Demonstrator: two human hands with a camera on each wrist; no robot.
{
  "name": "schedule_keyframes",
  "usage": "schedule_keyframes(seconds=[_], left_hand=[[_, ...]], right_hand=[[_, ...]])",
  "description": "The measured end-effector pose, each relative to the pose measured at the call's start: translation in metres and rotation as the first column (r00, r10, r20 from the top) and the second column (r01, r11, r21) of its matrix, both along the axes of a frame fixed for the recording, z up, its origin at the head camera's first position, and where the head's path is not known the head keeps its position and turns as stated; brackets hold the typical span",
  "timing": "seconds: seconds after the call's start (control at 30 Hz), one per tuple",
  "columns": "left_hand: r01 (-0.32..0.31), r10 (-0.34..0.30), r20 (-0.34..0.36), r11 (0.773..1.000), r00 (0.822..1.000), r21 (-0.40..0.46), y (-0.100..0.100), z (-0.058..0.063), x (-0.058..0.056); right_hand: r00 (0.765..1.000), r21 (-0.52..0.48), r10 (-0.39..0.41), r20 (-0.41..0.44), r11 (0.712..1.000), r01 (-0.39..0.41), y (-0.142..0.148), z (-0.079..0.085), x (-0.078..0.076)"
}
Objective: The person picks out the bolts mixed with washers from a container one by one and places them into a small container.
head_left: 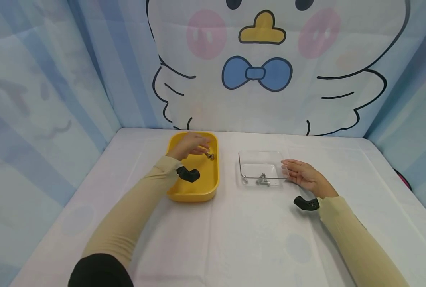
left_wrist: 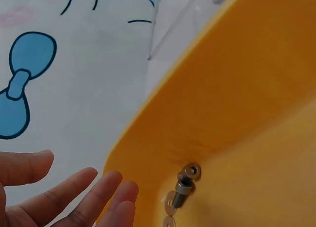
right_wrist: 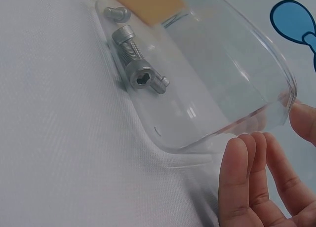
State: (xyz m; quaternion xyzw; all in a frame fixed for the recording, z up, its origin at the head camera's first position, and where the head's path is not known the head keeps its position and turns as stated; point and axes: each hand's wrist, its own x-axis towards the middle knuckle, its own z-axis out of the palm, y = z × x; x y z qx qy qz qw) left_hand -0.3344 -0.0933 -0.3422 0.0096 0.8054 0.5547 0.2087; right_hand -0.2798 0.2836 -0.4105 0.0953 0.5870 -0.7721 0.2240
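My left hand reaches over the back of a yellow tray, fingers extended and nothing visible in its grasp. In the left wrist view, socket-head bolts and washers lie in the tray's corner, just beyond the fingertips. My right hand is at the right end of a clear plastic box. Its fairly straight fingers touch the outer wall, with the thumb by the rim. Several silver socket-head bolts lie along the near side inside the box.
Both containers stand on a white cloth-covered table, with a gap between them. A patterned curtain hangs along the back and both sides. Black wrist cameras are strapped to both arms.
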Motion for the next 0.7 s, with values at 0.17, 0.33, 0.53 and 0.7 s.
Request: schedule_keyframes(seconds=[0.17, 0.33, 0.53, 0.7], left_hand=[[0.020, -0.021, -0.015, 0.998, 1.000, -0.063, -0.002, -0.013, -0.006], [-0.008, 0.008, 0.008, 0.995, 1.000, -0.101, 0.000, -0.023, -0.011], [-0.055, 0.057, 0.016, 0.993, 0.998, -0.101, 0.006, -0.032, -0.017], [-0.083, 0.084, 0.012, 0.994, 0.996, -0.065, 0.008, -0.039, -0.021]], right_hand=[[1.000, -0.005, 0.003, -0.006, 1.000, -0.003, 0.000, 0.000, 0.000], [1.000, -0.005, 0.001, -0.008, 1.000, -0.001, -0.001, 0.000, 0.000], [1.000, -0.001, 0.003, -0.007, 1.000, -0.003, 0.000, -0.001, 0.000], [1.000, -0.007, 0.010, 0.008, 1.000, -0.010, 0.001, 0.000, 0.000]])
